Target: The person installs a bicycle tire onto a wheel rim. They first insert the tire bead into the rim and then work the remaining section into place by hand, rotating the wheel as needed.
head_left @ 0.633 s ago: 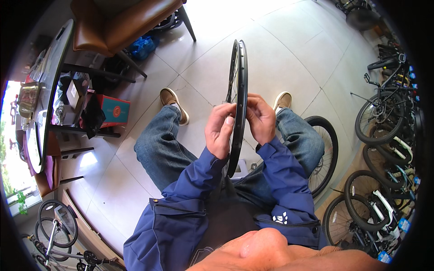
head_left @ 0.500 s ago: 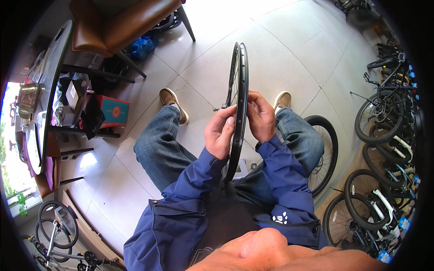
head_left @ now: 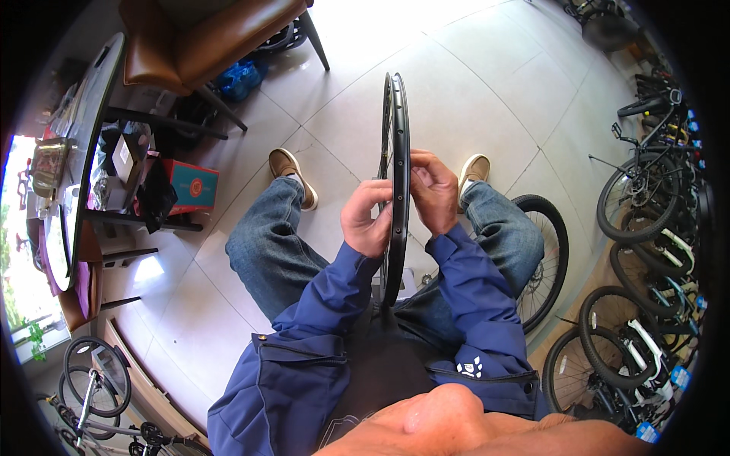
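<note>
A bare black bicycle wheel (head_left: 397, 175), with no tyre on it, stands upright and almost edge-on between my knees. Small holes run along its rim, and thin spokes show on its left side. My left hand (head_left: 367, 218) is closed at the left face of the rim, its fingertips partly hidden by the wheel. On the other side, my right hand (head_left: 433, 191) is curled in a pinch close against the rim. Whatever lies between those right fingertips is too small or hidden to make out. The lower end of the wheel reaches my lap.
A tyred wheel (head_left: 559, 262) lies beside my right leg. Several bicycles (head_left: 639, 197) crowd the right side, and another bicycle (head_left: 91, 387) is at lower left. To the left are a glass-topped table (head_left: 95, 114), a red and teal box (head_left: 190, 186) and a brown chair (head_left: 198, 45).
The wheel has shifted slightly left and turned more edge-on. Both hands moved a little left with it, and my left thumb has slid off the rim's outer face.
</note>
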